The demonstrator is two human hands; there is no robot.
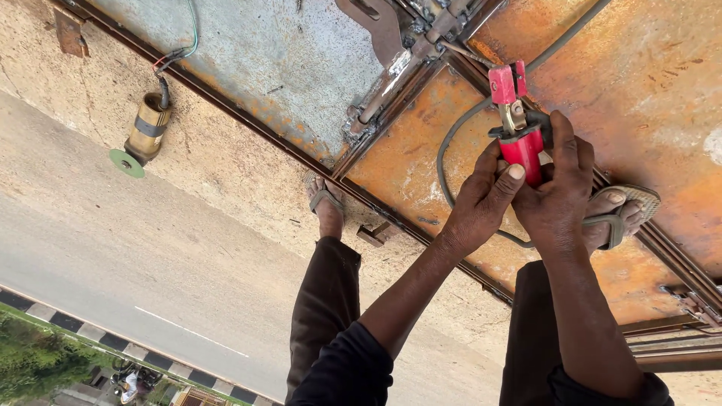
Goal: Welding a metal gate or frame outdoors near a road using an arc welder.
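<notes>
While both hands are closing around the red welding electrode holder (519, 143), the person is standing on a rusty metal gate panel (647, 83) lying flat on the ground, sandalled feet planted on it. The left hand (481, 203) is wrapped about the lower red handle, thumb pressing against its side, fingers curled shut on it. The right hand (560, 188) is gripping the same handle from the other side, its index finger reaching up over the black collar. The holder's red jaws are pointing away from the person, up near the frame's crossbars, and I cannot make out a rod in them. A dark cable (451, 150) is looping from the holder across the panel.

As for progress, I am judging that the holder is only being readied: no arc or spark is showing. An angle grinder (147, 131) with a green disc is lying well apart on the concrete. Both palms are hidden, and the panel is running out of view.
</notes>
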